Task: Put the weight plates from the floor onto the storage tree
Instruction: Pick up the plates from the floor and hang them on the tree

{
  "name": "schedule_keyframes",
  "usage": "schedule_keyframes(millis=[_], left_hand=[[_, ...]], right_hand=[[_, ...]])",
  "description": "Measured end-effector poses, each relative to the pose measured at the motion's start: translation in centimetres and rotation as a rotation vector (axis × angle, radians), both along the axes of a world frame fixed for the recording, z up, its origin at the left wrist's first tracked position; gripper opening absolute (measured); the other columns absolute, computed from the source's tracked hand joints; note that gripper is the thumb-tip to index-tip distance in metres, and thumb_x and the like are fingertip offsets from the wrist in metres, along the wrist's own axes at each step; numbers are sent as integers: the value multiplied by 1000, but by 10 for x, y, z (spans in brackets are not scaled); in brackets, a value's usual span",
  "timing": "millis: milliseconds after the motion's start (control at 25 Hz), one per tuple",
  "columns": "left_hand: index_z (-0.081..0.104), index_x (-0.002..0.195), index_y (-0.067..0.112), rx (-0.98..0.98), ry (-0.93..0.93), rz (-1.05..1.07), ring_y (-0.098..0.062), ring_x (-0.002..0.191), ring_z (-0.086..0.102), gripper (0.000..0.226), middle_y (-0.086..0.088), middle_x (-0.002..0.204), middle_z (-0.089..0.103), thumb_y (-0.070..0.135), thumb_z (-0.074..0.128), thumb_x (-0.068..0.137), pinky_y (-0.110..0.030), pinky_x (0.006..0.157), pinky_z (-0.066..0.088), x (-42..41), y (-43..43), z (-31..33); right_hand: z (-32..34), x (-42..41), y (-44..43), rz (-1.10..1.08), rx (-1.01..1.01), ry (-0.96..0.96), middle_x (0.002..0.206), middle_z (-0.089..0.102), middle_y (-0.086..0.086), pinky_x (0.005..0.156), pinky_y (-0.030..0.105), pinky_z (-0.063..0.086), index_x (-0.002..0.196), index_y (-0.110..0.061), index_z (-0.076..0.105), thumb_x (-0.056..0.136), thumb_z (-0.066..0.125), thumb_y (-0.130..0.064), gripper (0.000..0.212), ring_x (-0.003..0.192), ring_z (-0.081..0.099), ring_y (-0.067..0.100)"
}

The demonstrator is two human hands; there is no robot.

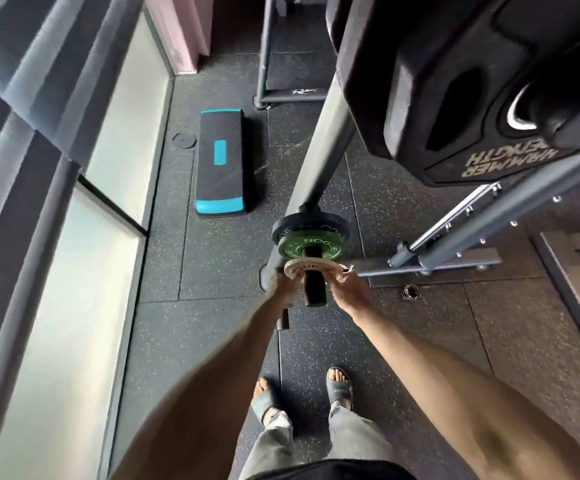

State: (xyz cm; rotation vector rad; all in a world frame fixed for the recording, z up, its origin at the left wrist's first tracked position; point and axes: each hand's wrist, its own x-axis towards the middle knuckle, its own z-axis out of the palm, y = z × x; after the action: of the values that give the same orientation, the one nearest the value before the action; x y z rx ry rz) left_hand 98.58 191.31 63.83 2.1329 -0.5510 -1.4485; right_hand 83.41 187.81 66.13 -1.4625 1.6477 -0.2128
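Observation:
A small white weight plate (326,269) sits around a black peg (315,289) of the storage tree, whose grey post (319,147) rises behind. My left hand (282,285) grips the plate's left rim and my right hand (347,287) grips its right rim. Further in on the same peg are a green plate (330,242) and, behind it, a dark plate (283,226). A large black plate (455,81) hangs on the tree at the upper right, close to the camera.
A black and teal step platform (221,164) lies on the rubber floor to the left. The tree's grey base bars (455,261) spread to the right. A rack frame (264,64) stands at the back. A windowed wall runs along the left. My feet (339,386) are below.

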Motion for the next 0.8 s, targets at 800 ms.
schedule_keyframes(millis=[800], left_hand=[[49,127,9,-44,284,246,-27,95,60,40,-12,107,63,19,62,91,-37,76,46,18,-103,20]], right_hand=[[17,66,-94,-169,216,-307,100,65,9,84,28,50,110,-3,65,92,59,-5,19,96,61,19]])
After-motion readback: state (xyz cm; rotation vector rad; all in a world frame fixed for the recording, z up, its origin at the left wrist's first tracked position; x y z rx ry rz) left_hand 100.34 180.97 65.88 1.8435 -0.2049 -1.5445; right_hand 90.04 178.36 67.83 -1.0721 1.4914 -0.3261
